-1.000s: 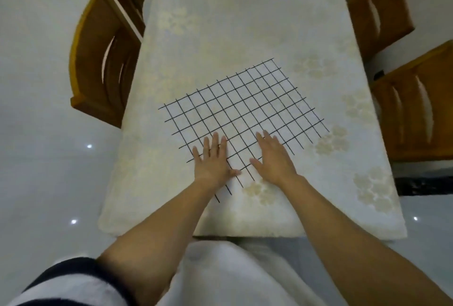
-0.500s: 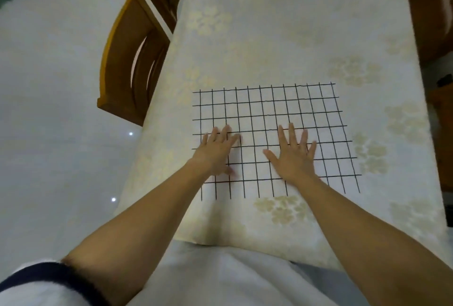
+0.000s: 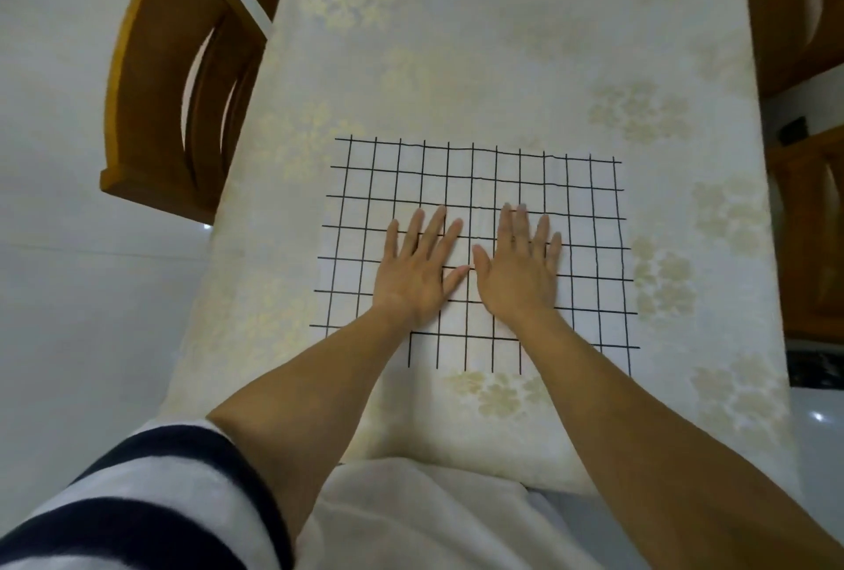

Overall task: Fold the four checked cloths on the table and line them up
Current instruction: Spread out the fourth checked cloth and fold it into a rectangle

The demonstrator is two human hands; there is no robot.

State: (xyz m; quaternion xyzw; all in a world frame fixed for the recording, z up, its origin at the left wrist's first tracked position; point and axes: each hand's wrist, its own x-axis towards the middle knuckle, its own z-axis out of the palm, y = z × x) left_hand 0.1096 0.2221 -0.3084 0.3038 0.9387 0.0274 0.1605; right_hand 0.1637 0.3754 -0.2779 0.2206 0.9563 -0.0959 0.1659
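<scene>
One white cloth with a black checked grid (image 3: 475,176) lies spread flat near the front of the table (image 3: 502,44), its edges roughly square to me. My left hand (image 3: 418,270) and my right hand (image 3: 518,270) both press palm-down on its middle, fingers spread and thumbs almost touching. Neither hand grips anything. The other checked cloths are out of view.
The table carries a cream tablecloth with pale gold flowers. A wooden chair (image 3: 178,81) stands at the left side, and two more wooden chairs (image 3: 794,7) stand at the right. The table's front edge is just below the cloth, by my lap.
The cloth has turned from a diagonal lie to square with the table. My hands have slid from its near edge to its middle and moved closer together.
</scene>
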